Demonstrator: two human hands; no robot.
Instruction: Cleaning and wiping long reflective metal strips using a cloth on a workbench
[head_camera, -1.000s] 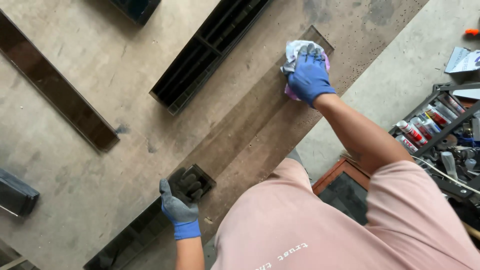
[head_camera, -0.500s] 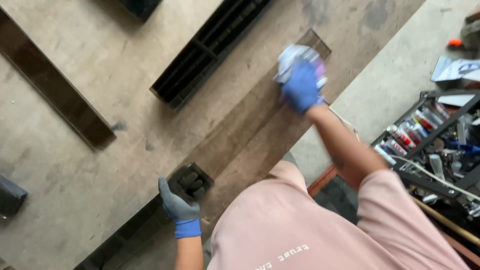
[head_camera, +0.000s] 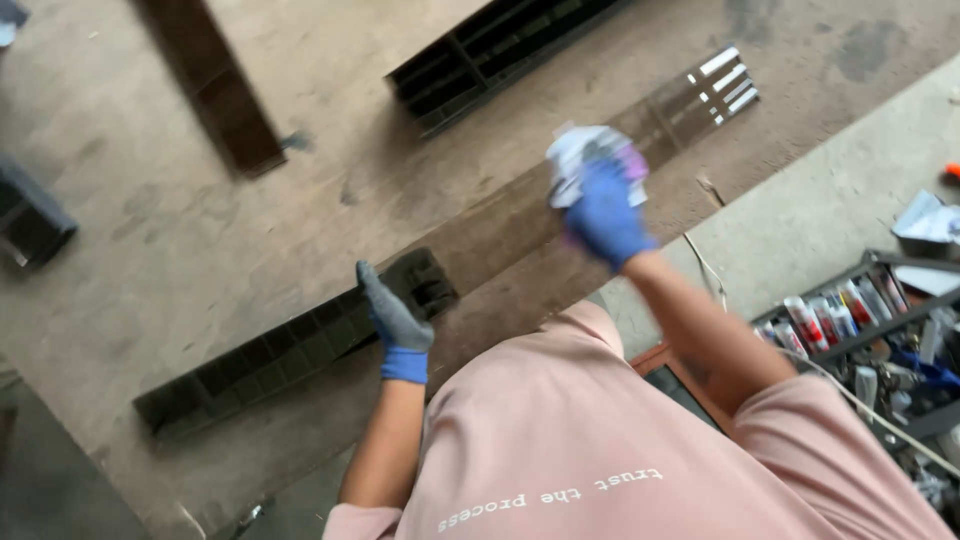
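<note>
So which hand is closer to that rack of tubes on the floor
Right. The right hand, pressing a rag on the long dark panel, is nearer the rack of tubes; the left hand is farther away, across the body.

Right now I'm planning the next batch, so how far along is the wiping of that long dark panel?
Done: cannot tell; no clear difference in shine shows along the long dark panel. In hand: the right hand presses a white cloth on the panel's upper half, while the left hand steadies the slotted grille. Left: the panel's reflective far end lies beyond the cloth.
</note>
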